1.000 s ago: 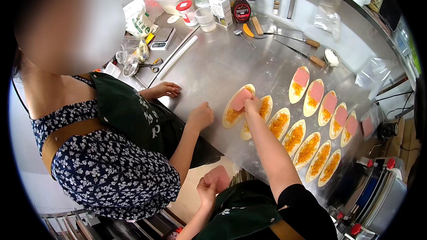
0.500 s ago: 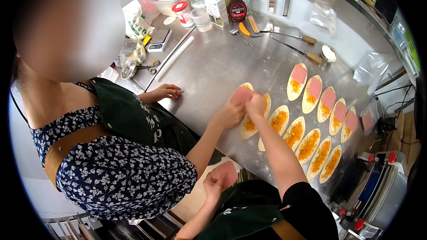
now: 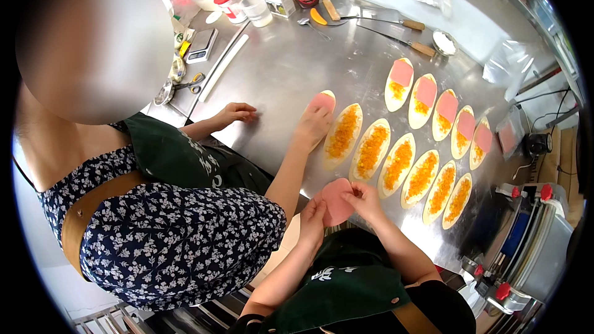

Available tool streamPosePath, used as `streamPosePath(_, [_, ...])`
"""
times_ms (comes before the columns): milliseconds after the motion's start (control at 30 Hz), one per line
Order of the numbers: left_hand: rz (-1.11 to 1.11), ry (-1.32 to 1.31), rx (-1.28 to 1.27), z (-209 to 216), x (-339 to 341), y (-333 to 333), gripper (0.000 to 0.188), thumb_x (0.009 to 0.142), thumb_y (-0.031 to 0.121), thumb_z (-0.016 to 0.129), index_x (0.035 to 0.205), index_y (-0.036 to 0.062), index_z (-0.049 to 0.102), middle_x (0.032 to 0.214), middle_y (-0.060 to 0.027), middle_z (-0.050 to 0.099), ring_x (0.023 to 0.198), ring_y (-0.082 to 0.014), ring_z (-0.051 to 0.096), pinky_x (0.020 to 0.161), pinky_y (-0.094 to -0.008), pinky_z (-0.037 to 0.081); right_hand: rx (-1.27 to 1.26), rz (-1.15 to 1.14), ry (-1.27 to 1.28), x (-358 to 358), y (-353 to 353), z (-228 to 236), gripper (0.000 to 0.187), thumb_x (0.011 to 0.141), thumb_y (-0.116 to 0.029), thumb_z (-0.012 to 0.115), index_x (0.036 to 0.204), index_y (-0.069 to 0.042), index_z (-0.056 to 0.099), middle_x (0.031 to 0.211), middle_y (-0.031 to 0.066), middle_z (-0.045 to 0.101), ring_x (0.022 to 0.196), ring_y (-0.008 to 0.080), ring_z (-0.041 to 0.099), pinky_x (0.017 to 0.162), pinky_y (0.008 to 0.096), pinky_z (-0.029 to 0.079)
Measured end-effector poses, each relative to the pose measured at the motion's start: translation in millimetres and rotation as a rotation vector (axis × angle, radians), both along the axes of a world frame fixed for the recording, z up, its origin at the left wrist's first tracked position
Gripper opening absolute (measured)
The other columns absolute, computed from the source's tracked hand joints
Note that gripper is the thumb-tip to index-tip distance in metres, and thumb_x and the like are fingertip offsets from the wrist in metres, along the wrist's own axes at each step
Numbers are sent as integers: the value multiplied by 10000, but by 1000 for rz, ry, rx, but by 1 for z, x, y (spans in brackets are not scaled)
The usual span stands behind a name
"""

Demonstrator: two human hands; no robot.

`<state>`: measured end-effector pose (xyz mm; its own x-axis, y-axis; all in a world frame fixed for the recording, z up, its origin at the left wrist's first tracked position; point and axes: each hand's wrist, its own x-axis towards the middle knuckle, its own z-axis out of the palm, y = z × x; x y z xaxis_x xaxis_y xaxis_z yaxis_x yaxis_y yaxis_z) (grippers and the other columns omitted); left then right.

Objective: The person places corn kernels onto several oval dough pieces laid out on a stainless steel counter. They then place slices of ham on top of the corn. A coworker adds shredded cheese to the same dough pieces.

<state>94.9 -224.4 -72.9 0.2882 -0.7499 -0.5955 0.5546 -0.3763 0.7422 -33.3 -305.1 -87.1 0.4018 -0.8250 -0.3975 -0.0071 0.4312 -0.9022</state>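
Close to my body, my left hand (image 3: 314,221) pinches a stack or slice of pink ham (image 3: 337,201) at its left side. The fingers of my right hand (image 3: 365,200) are closed on the right edge of the same ham; I cannot tell how many slices there are. Beyond my hands lies a near row of oval dough pieces (image 3: 369,151) spread with orange-yellow shredded filling. To their left, a co-worker's hand (image 3: 317,122) presses on a ham slice (image 3: 324,99) over one dough piece. Farther back, several ovals carry both filling and ham (image 3: 426,91).
The co-worker stands at my left, another hand (image 3: 235,114) resting at the steel table's (image 3: 272,65) edge. Long spatulas (image 3: 405,44), a small bowl of white stuff (image 3: 444,43), a scale (image 3: 202,46), scissors (image 3: 192,83) and a white rod (image 3: 224,68) lie around. At right stands a machine with red knobs (image 3: 503,291).
My right hand has drawn back from the leftmost dough piece to the ham in my left hand. The ham has risen toward the table edge. The whole view has shifted slightly.
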Motion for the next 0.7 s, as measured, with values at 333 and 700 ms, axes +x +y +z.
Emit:
streamPosePath(333, [124,481,63,-7,2,-3,291,920,137,377,1177,8,420,1154,-99,503,1068,-197,493,926,-342,387,-656,32,341,0,-6,46,86,726,4,613,806,1,581,692,24,514,635,94,505,545,230,403])
streamPosePath(700, [176,290,179,-18,14,44,235,917,121,391,1102,6,479,1090,-81,549,1022,-183,519,910,-317,389,-230,-417,318,20,-94,-14,138,721,-49,619,822,42,599,677,82,610,579,128,558,534,268,449])
